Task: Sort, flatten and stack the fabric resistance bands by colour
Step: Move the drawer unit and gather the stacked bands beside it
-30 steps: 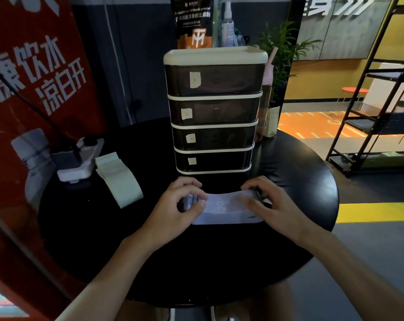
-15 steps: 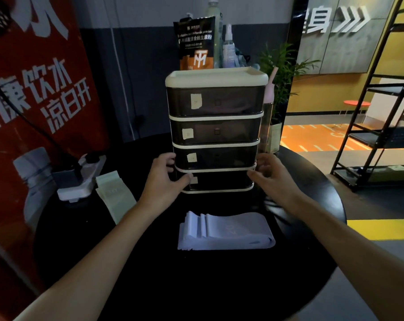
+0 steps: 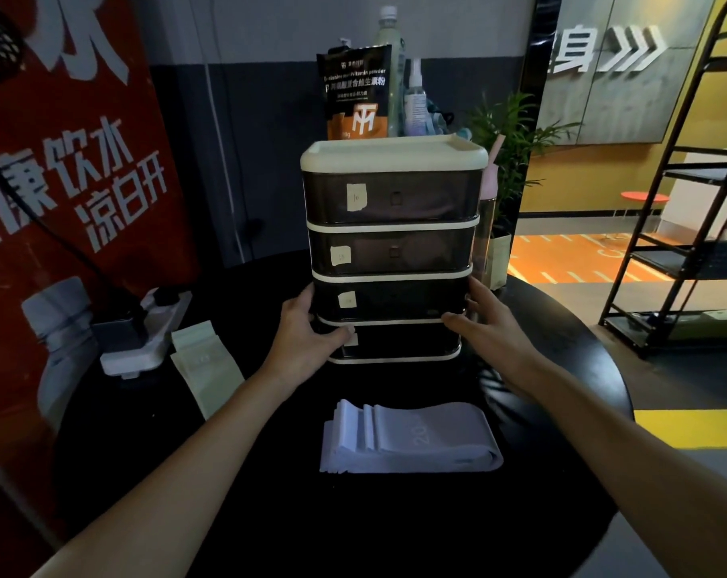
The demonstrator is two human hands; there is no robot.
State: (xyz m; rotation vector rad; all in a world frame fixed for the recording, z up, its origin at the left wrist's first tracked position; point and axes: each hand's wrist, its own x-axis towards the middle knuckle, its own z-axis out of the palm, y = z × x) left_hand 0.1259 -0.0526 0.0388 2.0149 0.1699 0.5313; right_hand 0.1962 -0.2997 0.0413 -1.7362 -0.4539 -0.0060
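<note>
Left hand [image 3: 307, 333] and right hand [image 3: 487, 333] have left the lavender bands [image 3: 416, 442], both gripping the drawer unit [image 3: 395, 210].

Stack of lilac bands [image 3: 412, 440], top one printed with a paler "20"; pale green bands [image 3: 205, 369]; surface [image 3: 353, 527] glossy black. Drawer unit [image 3: 428, 206] has smoky dark-brown see-through drawers, cream top and frame, small cream labels. Banner [image 3: 61, 181] red with white characters, power strip [image 3: 145, 340] white, pouch [image 3: 355, 93] black over orange with white logo, floor stripe [image 3: 687, 427] yellow.
</note>
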